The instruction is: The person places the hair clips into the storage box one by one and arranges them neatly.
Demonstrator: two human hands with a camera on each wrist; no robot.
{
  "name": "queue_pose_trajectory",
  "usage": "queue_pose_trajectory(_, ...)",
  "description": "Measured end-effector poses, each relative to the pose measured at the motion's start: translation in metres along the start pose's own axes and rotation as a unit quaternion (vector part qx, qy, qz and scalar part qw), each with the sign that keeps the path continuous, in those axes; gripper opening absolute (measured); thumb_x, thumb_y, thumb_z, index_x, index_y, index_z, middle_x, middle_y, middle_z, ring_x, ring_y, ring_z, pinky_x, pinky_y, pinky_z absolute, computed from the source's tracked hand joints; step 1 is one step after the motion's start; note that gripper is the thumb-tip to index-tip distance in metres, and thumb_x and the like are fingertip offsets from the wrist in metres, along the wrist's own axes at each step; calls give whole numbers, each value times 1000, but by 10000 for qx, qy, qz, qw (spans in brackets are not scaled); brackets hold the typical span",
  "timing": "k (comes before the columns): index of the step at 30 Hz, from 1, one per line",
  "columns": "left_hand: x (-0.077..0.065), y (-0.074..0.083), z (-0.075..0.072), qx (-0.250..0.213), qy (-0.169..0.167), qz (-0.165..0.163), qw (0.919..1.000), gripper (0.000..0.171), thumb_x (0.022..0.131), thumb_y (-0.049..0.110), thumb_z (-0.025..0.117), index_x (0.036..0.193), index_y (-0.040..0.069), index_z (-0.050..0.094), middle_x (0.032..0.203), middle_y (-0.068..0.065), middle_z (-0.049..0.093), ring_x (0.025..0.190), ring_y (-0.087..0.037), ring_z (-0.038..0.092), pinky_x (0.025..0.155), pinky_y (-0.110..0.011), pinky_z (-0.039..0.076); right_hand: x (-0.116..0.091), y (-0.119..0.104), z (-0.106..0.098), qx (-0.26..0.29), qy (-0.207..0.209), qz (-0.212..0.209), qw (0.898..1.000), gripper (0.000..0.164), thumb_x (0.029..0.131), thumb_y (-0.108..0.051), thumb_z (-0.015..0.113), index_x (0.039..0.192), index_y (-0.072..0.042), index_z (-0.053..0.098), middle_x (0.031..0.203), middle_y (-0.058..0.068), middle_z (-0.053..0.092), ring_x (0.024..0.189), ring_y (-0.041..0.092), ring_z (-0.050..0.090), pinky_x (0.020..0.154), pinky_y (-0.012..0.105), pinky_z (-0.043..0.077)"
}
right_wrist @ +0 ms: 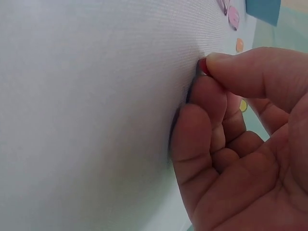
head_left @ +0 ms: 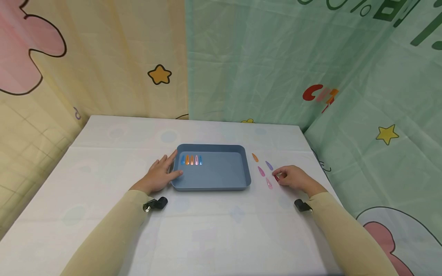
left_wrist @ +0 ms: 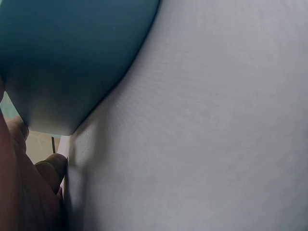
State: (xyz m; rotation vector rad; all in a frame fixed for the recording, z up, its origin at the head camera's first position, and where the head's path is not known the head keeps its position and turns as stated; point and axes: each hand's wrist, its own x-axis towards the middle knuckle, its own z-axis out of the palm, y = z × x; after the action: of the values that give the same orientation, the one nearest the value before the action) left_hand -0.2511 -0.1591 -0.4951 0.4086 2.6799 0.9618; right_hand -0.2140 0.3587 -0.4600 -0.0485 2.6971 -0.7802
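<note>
Tray: one, blue-grey
Row clips: five, inside tray; two blue, two orange, one pink
Loose clips: four, beside tray; one orange, one purple, two pink
Red clip: one, mostly hidden by fingers
Right hand: pinching the red clip close to the tabletop
Left hand: fingers spread, at the tray's left rim
</note>
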Motion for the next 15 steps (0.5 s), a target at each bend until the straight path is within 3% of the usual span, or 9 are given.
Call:
queue_pose_trajectory(6,0,-2,0,-31,-15,-33,10000,92,103,61,56,171,31,3,176,-24,9,163,-50,-2,130,-69,-3,2,4,-2,134,66,-109,9998,40,89,-3,67,129,-5,72,94,5,63,89,21,56,74,31,47)
queue_pose_trajectory(15,1,-4,1,26,-11,9,10000,91,103,61,56,171,31,2,176,-23,10,163,-48,0,131,-67,-4,1,-5,-16,916,185,5,9956,43,99,-10,64,141,-3,66,113,14,70,101,25,61,82,31,57)
